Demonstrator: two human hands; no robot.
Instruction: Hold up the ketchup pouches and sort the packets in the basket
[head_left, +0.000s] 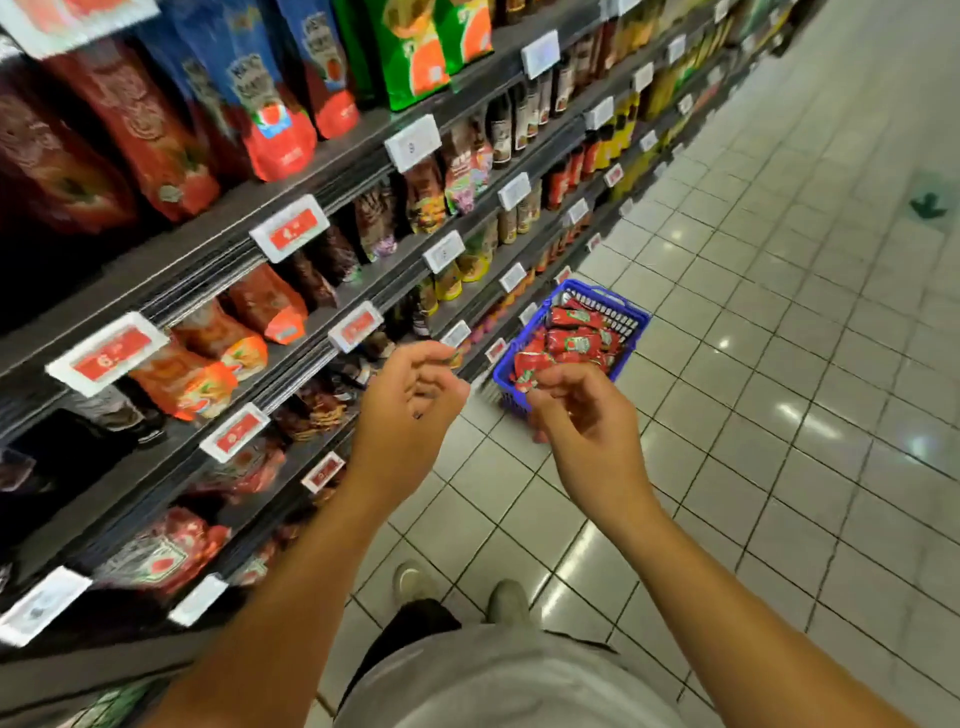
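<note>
Fingers (558, 387) of the right hand (582, 415) curl loosely, empty, above the blue basket (631, 317) of red sachets (566, 343); left hand (410, 400) likewise, beside the shelf (291, 364).

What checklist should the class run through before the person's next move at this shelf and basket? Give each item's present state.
1. Left hand holds nothing: ok, its fingers are loosely curled.
2. Right hand holds nothing: cannot tell, its fingers overlap a red packet at the basket's near corner.
3. Blue basket stands level on the floor: ok.
4. Red packets lie inside the basket: ok.
5. Floor beside the basket is free of obstacles: ok.
6. Picture is sharp enough to read the price tags: not ok, blurred.
</note>
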